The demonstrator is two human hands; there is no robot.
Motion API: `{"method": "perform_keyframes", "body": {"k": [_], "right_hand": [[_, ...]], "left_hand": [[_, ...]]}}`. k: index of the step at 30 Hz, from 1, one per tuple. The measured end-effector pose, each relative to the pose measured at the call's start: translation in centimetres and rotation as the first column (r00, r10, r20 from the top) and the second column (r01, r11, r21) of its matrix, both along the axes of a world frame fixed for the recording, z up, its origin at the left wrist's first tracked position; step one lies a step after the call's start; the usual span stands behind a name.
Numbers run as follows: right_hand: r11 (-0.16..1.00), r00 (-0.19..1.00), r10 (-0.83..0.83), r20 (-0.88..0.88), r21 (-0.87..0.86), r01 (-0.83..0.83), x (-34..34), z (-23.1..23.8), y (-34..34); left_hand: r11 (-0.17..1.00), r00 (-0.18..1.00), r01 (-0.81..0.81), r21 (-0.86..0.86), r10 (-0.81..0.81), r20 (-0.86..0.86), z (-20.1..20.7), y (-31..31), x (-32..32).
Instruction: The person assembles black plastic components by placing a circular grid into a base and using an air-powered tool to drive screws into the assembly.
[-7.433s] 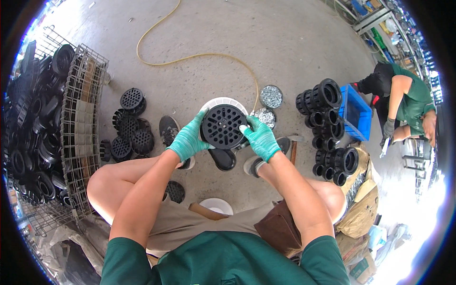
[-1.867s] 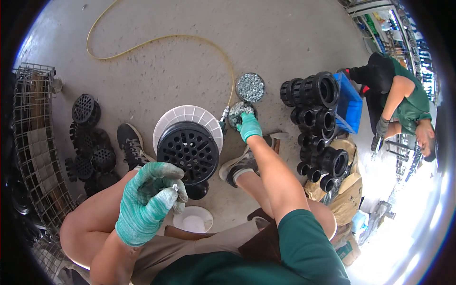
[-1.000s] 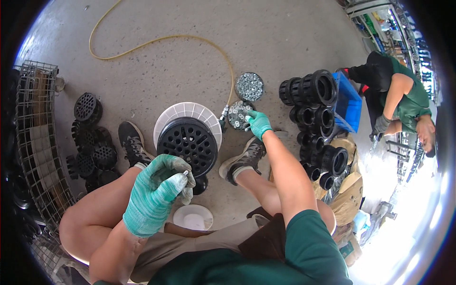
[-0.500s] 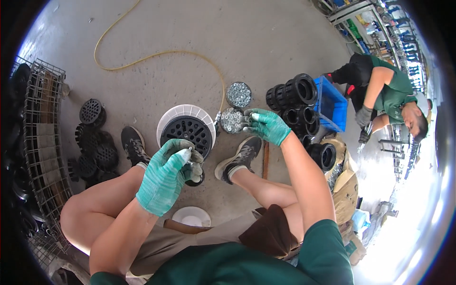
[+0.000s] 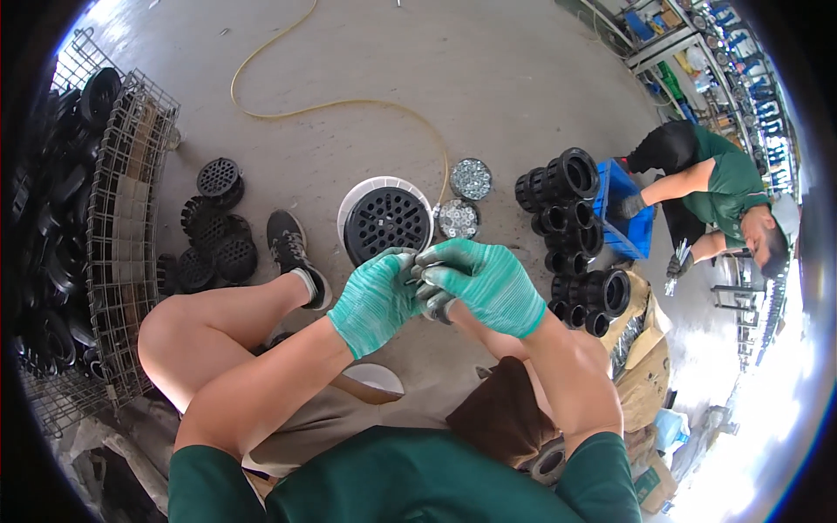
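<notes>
My left hand (image 5: 380, 295) and my right hand (image 5: 478, 281), both in green gloves with grey fingers, meet in front of me. Their fingertips are pinched close together, and whatever small piece lies between them is hidden. Just beyond, a round black slotted grate (image 5: 389, 225) rests on a white bucket-like stand (image 5: 352, 197). To its right sit two round containers: one of washers or nuts (image 5: 459, 219), and behind it one of small metal fasteners (image 5: 471, 179).
Black grates (image 5: 218, 179) are piled at left beside a wire cage (image 5: 131, 235) of black parts. Black ring fittings (image 5: 575, 174) stack at right, near a blue crate (image 5: 621, 213). A co-worker (image 5: 724, 183) reaches into it. A yellow hose (image 5: 349, 106) crosses the floor.
My right hand has come from beside the washer container to meet my left hand. The view has shifted, and the co-worker's one hand now reaches into the blue crate.
</notes>
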State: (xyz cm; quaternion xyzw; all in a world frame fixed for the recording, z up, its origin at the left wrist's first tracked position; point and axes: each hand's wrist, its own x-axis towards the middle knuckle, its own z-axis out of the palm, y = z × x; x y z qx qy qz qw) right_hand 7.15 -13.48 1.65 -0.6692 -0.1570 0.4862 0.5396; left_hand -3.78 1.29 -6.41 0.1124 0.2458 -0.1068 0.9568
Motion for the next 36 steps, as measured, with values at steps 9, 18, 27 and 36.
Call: {"method": "perform_keyframes", "body": {"k": [9,18,27,36], "right_hand": [[0.991,0.979,0.128,0.159,-0.061,-0.119,-1.1,1.3,0.8],[0.97,0.968,0.19,0.166,-0.184,-0.159,-0.6,2.4,1.6],[0.956,0.946,0.263,0.191,-0.181,-0.229,-0.1,3.2,1.5],[0.955,0.902,-0.002,0.432,-0.267,0.131,6.9,-2.4,-2.1]], "left_hand": [[1.0,0.998,0.02,-0.013,-0.019,0.062,-0.5,0.3,-0.4],[1.0,1.0,0.002,-0.008,-0.002,0.012,0.2,0.9,-0.1],[0.999,0.992,0.035,-0.04,-0.03,0.119,-1.3,0.8,-0.4],[0.972,0.999,-0.042,0.229,0.041,0.006,0.1,2.2,-0.6]]}}
